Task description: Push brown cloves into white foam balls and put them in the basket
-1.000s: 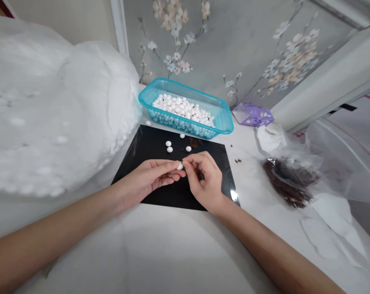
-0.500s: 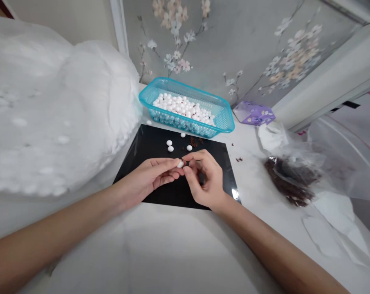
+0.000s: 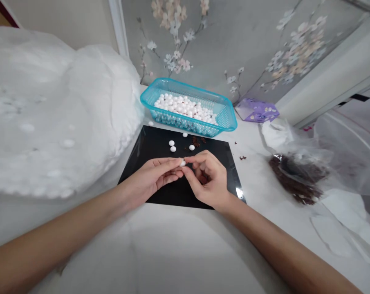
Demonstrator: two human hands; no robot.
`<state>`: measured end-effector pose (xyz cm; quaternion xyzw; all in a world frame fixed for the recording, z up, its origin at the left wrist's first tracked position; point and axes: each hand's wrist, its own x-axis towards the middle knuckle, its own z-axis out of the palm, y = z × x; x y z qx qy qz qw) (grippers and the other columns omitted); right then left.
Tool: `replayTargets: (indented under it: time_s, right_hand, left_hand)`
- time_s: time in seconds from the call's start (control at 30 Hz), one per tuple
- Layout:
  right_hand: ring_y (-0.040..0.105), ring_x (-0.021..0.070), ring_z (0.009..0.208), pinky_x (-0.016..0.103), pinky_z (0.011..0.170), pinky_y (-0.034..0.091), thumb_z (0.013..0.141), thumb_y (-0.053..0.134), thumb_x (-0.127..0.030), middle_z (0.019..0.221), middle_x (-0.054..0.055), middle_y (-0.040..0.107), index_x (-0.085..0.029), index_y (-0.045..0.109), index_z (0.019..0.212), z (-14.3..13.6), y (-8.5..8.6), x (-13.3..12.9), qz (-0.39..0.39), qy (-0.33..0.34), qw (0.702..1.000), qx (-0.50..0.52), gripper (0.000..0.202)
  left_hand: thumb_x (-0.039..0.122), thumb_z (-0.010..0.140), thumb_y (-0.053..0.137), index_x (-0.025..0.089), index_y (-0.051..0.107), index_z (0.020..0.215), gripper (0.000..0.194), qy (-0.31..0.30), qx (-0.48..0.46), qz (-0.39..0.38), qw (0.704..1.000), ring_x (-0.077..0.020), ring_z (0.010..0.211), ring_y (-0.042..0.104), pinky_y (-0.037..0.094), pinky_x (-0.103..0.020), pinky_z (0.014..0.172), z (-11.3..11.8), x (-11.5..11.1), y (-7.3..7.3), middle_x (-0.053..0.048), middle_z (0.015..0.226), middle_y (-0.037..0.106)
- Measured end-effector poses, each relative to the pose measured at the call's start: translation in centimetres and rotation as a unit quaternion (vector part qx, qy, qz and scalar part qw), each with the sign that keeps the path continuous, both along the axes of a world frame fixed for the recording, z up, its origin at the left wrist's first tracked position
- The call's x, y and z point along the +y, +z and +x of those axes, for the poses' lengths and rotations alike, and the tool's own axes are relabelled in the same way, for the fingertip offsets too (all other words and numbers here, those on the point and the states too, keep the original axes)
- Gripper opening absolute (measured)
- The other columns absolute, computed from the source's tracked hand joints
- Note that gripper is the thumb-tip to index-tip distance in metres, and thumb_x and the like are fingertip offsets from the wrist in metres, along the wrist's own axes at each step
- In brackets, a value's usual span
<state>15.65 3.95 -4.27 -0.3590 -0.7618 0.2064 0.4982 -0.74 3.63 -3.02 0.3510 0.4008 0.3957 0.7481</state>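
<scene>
My left hand (image 3: 154, 175) pinches a small white egg-shaped ball (image 3: 182, 163) between thumb and fingers, above the black board (image 3: 172, 194). On the ball's right side, the thumb and forefinger of my right hand (image 3: 209, 177) close against it. A tiny dark spot shows at the top of the ball, too small to name. The other right fingers are curled in, and what they may hide cannot be made out. Just beyond my hands, several white balls (image 3: 173, 149) lie on the board beside a little heap of brown pronged bits (image 3: 196, 141).
Behind the board stands a blue plastic basket (image 3: 189, 86) holding many white balls. A large translucent bag (image 3: 65, 118) bulges at the left. On the right are a purple packet (image 3: 260, 111), a clear bag of brown pieces (image 3: 295, 177) and loose brown bits (image 3: 243, 157).
The whole view has shifted slightly, so things sit a little further right. Both hands stay at the ball, with the right forefinger and thumb still against it.
</scene>
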Motion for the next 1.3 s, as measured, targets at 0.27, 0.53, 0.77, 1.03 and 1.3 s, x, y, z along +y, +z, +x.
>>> replayTargets:
  time_s: [0.27, 0.53, 0.77, 1.03, 1.3]
  right_hand:
    - [0.028, 0.0014, 0.042, 0.019, 0.036, 0.023, 0.079, 0.056, -0.018, 0.069, -0.005, 0.04, -0.019, 0.051, 0.087, -0.04, -0.16, 0.27, -0.071, 0.057, 0.996, 0.022, 0.01]
    - [0.029, 0.0023, 0.042, 0.02, 0.037, 0.022, 0.079, 0.057, -0.017, 0.065, -0.006, 0.038, -0.019, 0.049, 0.083, -0.07, 0.01, 0.21, -0.097, 0.07, 0.992, 0.025, 0.009]
    - [0.03, 0.0027, 0.043, 0.019, 0.037, 0.025, 0.079, 0.055, -0.017, 0.064, -0.006, 0.038, -0.02, 0.047, 0.083, -0.2, -0.08, 0.15, -0.093, 0.074, 0.993, 0.018, 0.009]
    - [0.032, 0.0006, 0.042, 0.019, 0.036, 0.027, 0.079, 0.054, -0.016, 0.079, -0.004, 0.042, -0.023, 0.042, 0.107, -0.59, -0.29, -0.12, -0.049, -0.001, 0.998, 0.025, 0.032]
    - [0.031, 0.0006, 0.043, 0.019, 0.037, 0.03, 0.077, 0.06, -0.02, 0.079, -0.003, 0.047, -0.019, 0.052, 0.089, -0.39, 0.13, -0.03, -0.009, -0.013, 1.0, -0.017, 0.015]
  left_hand:
    - [0.031, 0.075, 0.067, 0.017, 0.072, 0.082, 0.017, 0.001, 0.007, -0.002, 1.0, -0.0066, 0.067, 0.058, 0.05, -0.017, 0.069, 0.0, 0.02, -0.21, -0.001, 0.073, 0.066]
    - [0.03, 0.076, 0.065, 0.017, 0.072, 0.086, 0.018, -0.009, 0.0, -0.002, 1.0, -0.0044, 0.068, 0.057, 0.046, -0.014, 0.071, 0.01, -0.07, -0.12, 0.0, 0.076, 0.067]
    - [0.028, 0.078, 0.064, 0.017, 0.072, 0.087, 0.017, -0.018, -0.008, 0.002, 1.0, -0.0044, 0.068, 0.057, 0.046, -0.014, 0.07, -0.03, -0.06, 0.02, -0.001, 0.078, 0.068]
    - [0.021, 0.082, 0.059, 0.014, 0.071, 0.085, 0.015, 0.004, -0.065, -0.048, 0.997, -0.0071, 0.073, 0.061, 0.049, -0.015, 0.071, 0.06, 0.25, 0.18, -0.003, 0.078, 0.069]
    - [0.023, 0.081, 0.06, 0.013, 0.071, 0.08, 0.015, -0.013, -0.052, -0.035, 0.998, -0.0055, 0.068, 0.058, 0.047, -0.014, 0.069, 0.09, 0.18, 0.31, -0.002, 0.073, 0.066]
